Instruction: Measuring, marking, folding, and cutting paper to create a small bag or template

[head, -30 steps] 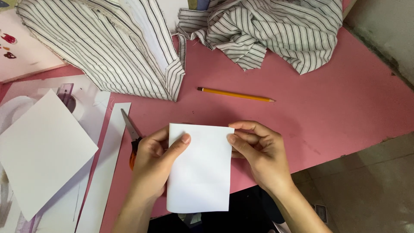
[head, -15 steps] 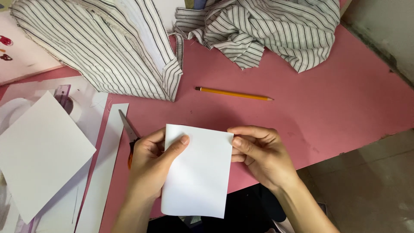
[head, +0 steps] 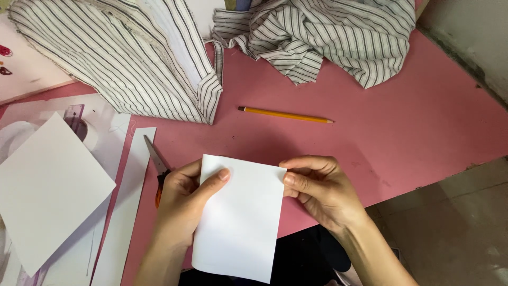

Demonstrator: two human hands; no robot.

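Both hands held the paper (head: 241,214) over the near edge of the worktop (head: 413,127): your left hand (head: 182,204) pinched its left side, thumb flat on top, and your right hand (head: 317,190) pinched the upper right edge between thumb and fingers. From the head view, half the sheet hung past the edge unsupported, so I judged it could sag or crease if either pinch slackened. Scissors (head: 157,169) lay just behind your left hand, blades pointing away; a backward slide of the wrist could have knocked them. A pencil (head: 286,114) lay well apart. Compared with a second earlier, the sheet sat tilted slightly more clockwise, your grip otherwise unchanged.
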